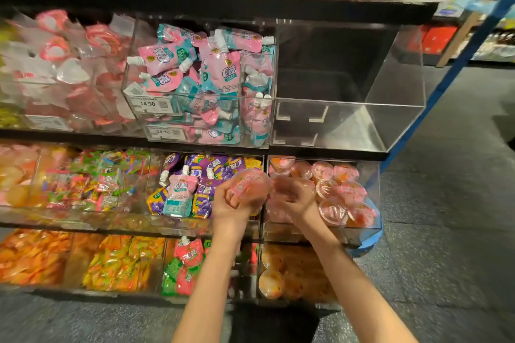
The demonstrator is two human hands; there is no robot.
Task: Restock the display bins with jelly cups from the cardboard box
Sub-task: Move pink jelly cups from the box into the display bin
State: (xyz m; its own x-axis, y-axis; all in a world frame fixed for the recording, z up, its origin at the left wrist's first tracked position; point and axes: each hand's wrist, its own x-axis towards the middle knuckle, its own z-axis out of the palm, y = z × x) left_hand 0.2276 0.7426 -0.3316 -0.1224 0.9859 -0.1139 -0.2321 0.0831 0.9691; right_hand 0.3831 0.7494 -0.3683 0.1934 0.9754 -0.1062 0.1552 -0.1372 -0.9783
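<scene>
My left hand (232,200) grips a pink jelly cup (250,185) at the half-filled cup bin (372,175); my blurred right hand (292,195) seems to cup another, though I cannot tell. The clear bin above (395,86) stands empty, the cardboard box out of sight; much restocking remains, I judge.
</scene>
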